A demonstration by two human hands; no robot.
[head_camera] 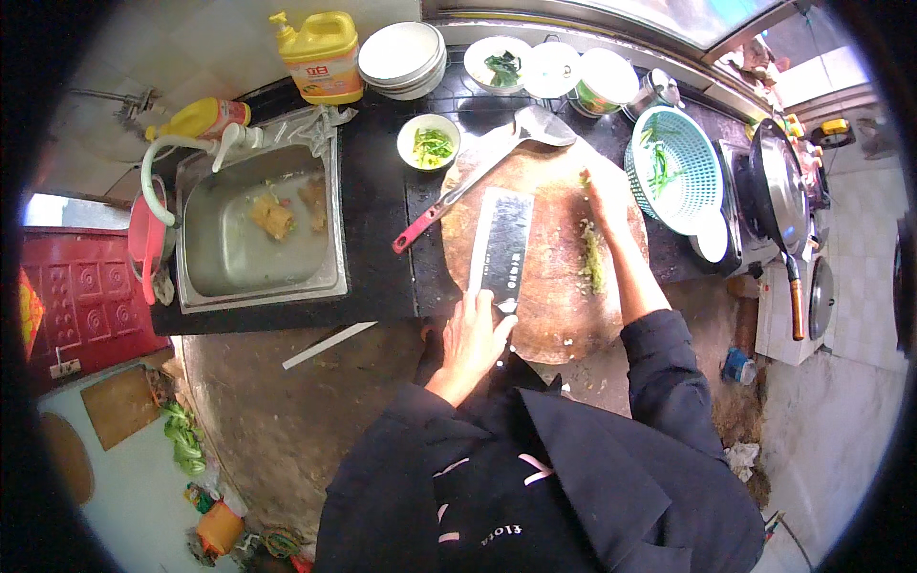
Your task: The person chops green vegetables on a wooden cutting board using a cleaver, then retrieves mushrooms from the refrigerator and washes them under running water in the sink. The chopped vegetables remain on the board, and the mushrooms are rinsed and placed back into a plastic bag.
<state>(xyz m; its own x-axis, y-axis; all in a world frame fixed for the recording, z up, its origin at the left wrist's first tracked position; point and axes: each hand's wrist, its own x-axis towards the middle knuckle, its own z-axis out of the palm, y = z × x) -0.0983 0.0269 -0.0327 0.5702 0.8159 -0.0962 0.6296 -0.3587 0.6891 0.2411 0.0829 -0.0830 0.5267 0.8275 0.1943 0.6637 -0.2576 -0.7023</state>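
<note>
My left hand (476, 333) grips the handle of a cleaver (505, 233), whose broad blade points away from me over a round wooden chopping board (551, 308). To the right, my right hand (600, 190) is over the board's far right part, washed out by light; a small reddish-green bit shows at its fingertips, and whether it is held is unclear. Just nearer me than that hand, a strip of finely chopped pale green food (591, 261) lies on the board. A metal turner (476, 175) with a red handle lies across the board's upper left edge.
Left is a steel sink (340, 251) with brownish pieces inside. A bowl of cut greens (423, 166) stands beyond the board, with stacked white bowls (402, 57) farther back. To the right are a turquoise colander (698, 168) holding green stalks and a lidded wok (763, 179) on a stove.
</note>
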